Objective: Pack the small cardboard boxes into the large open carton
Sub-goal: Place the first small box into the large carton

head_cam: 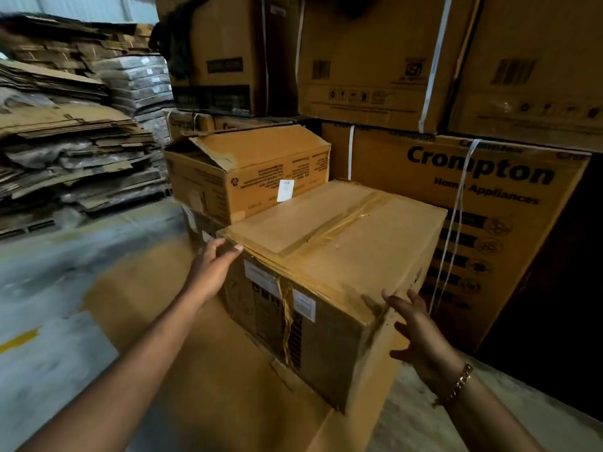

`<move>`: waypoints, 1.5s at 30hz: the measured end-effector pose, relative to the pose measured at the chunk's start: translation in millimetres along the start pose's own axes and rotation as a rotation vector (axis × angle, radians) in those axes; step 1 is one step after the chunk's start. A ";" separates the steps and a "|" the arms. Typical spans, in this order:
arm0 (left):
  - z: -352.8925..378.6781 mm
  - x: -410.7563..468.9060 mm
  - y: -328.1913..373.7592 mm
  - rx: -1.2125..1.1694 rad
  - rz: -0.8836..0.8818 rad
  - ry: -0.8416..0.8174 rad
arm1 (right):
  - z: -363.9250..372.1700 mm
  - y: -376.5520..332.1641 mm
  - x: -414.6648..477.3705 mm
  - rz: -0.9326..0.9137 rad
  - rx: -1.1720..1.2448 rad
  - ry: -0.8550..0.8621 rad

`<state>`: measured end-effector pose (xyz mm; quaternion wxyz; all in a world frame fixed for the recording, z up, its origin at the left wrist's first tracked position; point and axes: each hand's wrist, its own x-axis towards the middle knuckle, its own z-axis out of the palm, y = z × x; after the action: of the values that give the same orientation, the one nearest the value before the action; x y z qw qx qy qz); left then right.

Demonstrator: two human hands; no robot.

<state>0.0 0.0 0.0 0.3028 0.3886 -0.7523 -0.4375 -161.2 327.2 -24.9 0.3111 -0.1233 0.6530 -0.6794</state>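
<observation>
Dim, warm light; cooler, brighter patch on the floor (pixel 49 288) at left. Deep shadow at right. Wide-angle bending at edges. Overall soft; flattened cardboard stacks (pixel 65 141) at left blurred

The left forearm (pixel 137 360), at 7 o'clock, and the right forearm (pixel 489 425), at 5 o'clock, are both bare. Round the wrist of the right hand (pixel 421 337) sits a gold-coloured chain-link metal bracelet (pixel 458 383) with chunky links.

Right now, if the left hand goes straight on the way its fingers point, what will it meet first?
The left hand would meet the taped box at its top left corner; the fingertips seem to touch it, though depth is unclear.
</observation>
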 end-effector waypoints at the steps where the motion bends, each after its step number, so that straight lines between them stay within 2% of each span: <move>1: -1.3 9.3 -0.3 0.014 -0.007 0.023 | 5.0 -2.0 4.7 -0.010 -0.002 0.041; 8: -8.1 91.0 -17.1 -0.080 -0.165 -0.095 | 20.4 -0.6 32.3 0.050 -0.027 0.181; 10: -5.8 101.7 -13.7 -0.153 -0.162 -0.125 | 27.3 -1.4 34.7 0.086 -0.065 0.222; 13: -5.2 116.4 -12.4 -0.128 -0.173 -0.155 | 31.2 -9.3 31.7 0.065 -0.045 0.341; 16: -0.4 118.6 -4.3 -0.012 -0.198 -0.410 | 15.6 -11.3 28.7 0.078 -0.014 0.459; 18: 4.1 117.6 0.7 0.047 -0.232 -0.517 | 11.7 -6.5 27.0 0.209 -0.031 0.501; 21: 4.9 116.7 0.8 -0.061 -0.290 -0.645 | 16.9 1.0 24.8 0.328 -0.031 0.553; 24: -0.2 120.1 5.4 -0.133 -0.352 -0.704 | 27.4 -9.0 23.3 0.296 -0.008 0.577; 28: -1.7 126.8 8.3 -0.129 -0.347 -0.685 | 39.4 -19.9 21.3 0.242 0.035 0.630; 34: -10.2 88.4 34.4 -0.062 -0.144 -0.670 | 23.7 1.0 -8.5 0.145 -0.159 0.808; 39: -6.2 62.7 84.8 0.070 0.055 -0.733 | -4.2 25.5 -50.9 0.101 -0.038 0.820; 45: 40.0 5.8 166.7 0.429 0.398 -0.762 | -52.5 71.3 -114.0 0.189 0.157 0.786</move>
<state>-88.1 64.5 132.3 -0.0036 0.1027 -0.9428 -0.3170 -84.2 439.6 -72.5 0.1077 0.2303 0.6766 -0.6910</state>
